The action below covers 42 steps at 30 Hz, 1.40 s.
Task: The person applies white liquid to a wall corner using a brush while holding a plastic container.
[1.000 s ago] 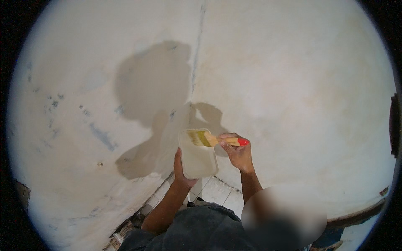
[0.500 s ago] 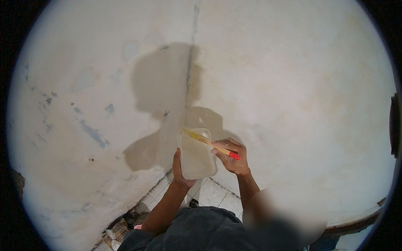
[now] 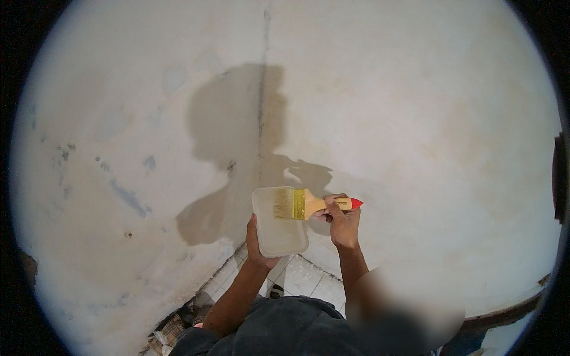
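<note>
Left hand (image 3: 256,244) mostly hidden behind tub (image 3: 279,221); contents perhaps clear.

Your light is soft and moderately bright, coming from behind you: it throws your shadow (image 3: 237,148) onto the pale wall (image 3: 415,107) above and left of your left grip (image 3: 259,246). No glare shows. The fisheye bends everything near the rim, and the corners go black. Below your right grip (image 3: 343,224), a smeared blurred patch (image 3: 404,314) hides detail. Focus is otherwise fairly sharp.
</note>
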Tool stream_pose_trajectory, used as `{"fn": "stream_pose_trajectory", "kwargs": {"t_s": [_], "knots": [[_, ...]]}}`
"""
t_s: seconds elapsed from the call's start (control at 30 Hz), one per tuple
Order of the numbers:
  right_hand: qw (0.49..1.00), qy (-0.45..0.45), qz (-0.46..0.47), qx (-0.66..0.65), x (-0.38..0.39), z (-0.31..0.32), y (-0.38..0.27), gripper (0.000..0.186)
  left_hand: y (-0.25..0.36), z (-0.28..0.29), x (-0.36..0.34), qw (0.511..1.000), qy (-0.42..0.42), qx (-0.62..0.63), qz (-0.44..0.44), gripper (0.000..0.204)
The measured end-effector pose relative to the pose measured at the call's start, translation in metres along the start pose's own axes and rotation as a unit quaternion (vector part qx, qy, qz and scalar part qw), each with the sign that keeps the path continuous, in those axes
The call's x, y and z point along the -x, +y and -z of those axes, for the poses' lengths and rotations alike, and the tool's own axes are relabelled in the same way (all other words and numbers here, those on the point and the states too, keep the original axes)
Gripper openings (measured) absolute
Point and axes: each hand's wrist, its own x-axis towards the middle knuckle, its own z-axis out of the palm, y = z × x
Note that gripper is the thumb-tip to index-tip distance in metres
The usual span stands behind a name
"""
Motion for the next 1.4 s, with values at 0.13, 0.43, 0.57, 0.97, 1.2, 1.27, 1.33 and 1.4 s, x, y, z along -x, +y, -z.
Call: {"fn": "stream_pose_trajectory", "kwargs": {"t_s": [0.13, 0.43, 0.57, 0.97, 1.2, 1.27, 1.33, 1.4], "knots": [[0.995, 0.056, -0.032, -0.082, 0.003, 0.005, 0.009, 0.022, 0.006, 0.005, 0.000, 1.000, -0.001, -0.010, 0.019, 0.058], [0.969, -0.006, 0.158, 0.189, 0.033, -0.015, -0.011, 0.017, 0.025, -0.003, 0.004, 0.996, -0.011, -0.035, 0.086, 0.058], [0.892, -0.097, 0.219, 0.383, 0.039, -0.032, -0.018, 0.026, 0.032, 0.012, 0.000, 0.991, -0.043, -0.062, 0.112, 0.056], [0.869, -0.002, 0.270, 0.414, 0.069, -0.057, -0.009, 0.028, 0.050, -0.001, 0.015, 0.982, -0.029, -0.084, 0.169, 0.056], [0.987, 0.066, 0.039, 0.143, 0.080, -0.047, -0.018, 0.023, 0.055, -0.005, 0.015, 0.980, -0.017, -0.093, 0.178, 0.055], [0.981, 0.085, 0.049, 0.168, 0.083, -0.050, -0.020, 0.026, 0.057, -0.002, 0.016, 0.979, -0.024, -0.096, 0.178, 0.055], [0.969, 0.068, 0.096, 0.215, 0.087, -0.053, -0.021, 0.027, 0.059, -0.002, 0.017, 0.979, -0.032, -0.098, 0.177, 0.055], [0.953, 0.050, 0.142, 0.262, 0.089, -0.056, -0.022, 0.028, 0.061, -0.003, 0.019, 0.980, -0.031, -0.094, 0.175, 0.056]]}}
